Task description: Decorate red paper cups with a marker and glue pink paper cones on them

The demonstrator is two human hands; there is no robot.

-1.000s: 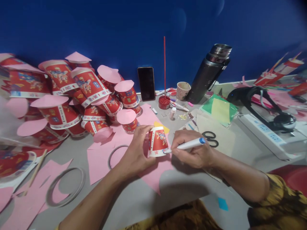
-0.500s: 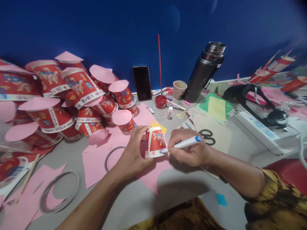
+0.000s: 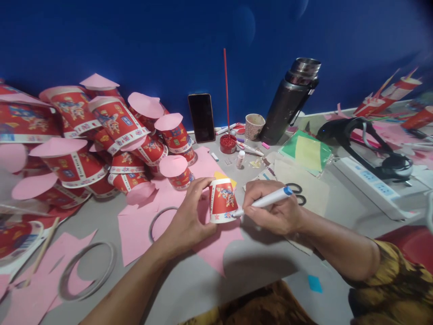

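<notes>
Upside down, with its wide rim at the bottom, a red and white paper cup (image 3: pixel 222 198) is gripped between the thumb and fingers of my left hand (image 3: pixel 191 214). My right hand (image 3: pixel 270 210) is closed around a white marker (image 3: pixel 270 198) with a blue end. The marker's tip touches or nearly touches the white band near the cup's rim, beside small printed flowers. Pink paper (image 3: pixel 216 253) lies beneath the cup, and a bit of yellow paper (image 3: pixel 219 175) shows behind it.
Red cups with pink paper discs (image 3: pixel 76 167) are piled at the left. Tape rings (image 3: pixel 110 266) lie front left. Behind stand a phone (image 3: pixel 201 118), a red jar (image 3: pixel 228 144), a patterned cup (image 3: pixel 253 127) and a flask (image 3: pixel 287 104). Black-handled scissors (image 3: pixel 299 198) and a power strip (image 3: pixel 368 183) are at right.
My right hand and the marker have moved slightly right, the marker's tip shifting a little along the cup's lower band. My left hand still holds the cup. The whole view has shifted slightly.
</notes>
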